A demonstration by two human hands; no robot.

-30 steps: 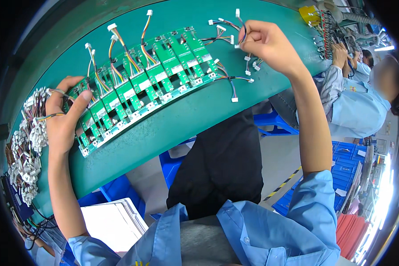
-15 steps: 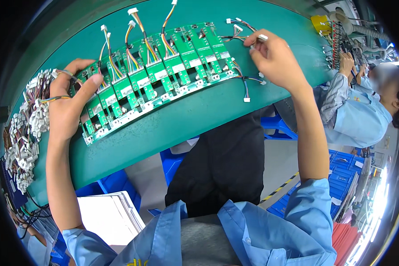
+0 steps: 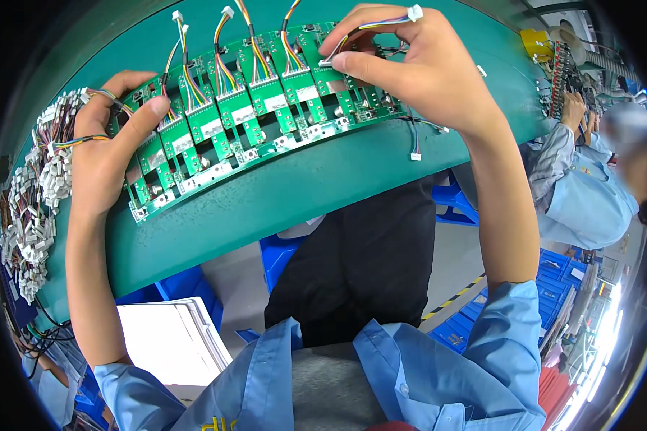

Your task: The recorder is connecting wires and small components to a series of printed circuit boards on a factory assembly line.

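Observation:
A long green circuit board panel point(image 3: 243, 113), made of several joined boards, lies slantwise on the bench. My left hand point(image 3: 106, 159) grips its left end, thumb on top and fingers round the far side. Multicoloured cables with white plugs stand up from several of the boards. My right hand point(image 3: 433, 75) pinches a short wire cable point(image 3: 372, 26) between thumb and forefinger. One plug of that cable is at a board toward the panel's right end; whether it is seated I cannot tell. Its other white plug point(image 3: 415, 12) sticks out above my knuckles.
A heap of white-plugged cables point(image 3: 32, 215) lies on the green bench point(image 3: 266, 188) at the left. A few loose cables point(image 3: 415, 147) lie by the panel's right end. At the far right a co-worker point(image 3: 586, 190) handles other boards. Papers point(image 3: 169, 345) sit below the bench.
My right hand has moved left from beside the panel onto its right part, bringing a cable to a board. The panel has shifted slightly, with my left hand still on its left end.

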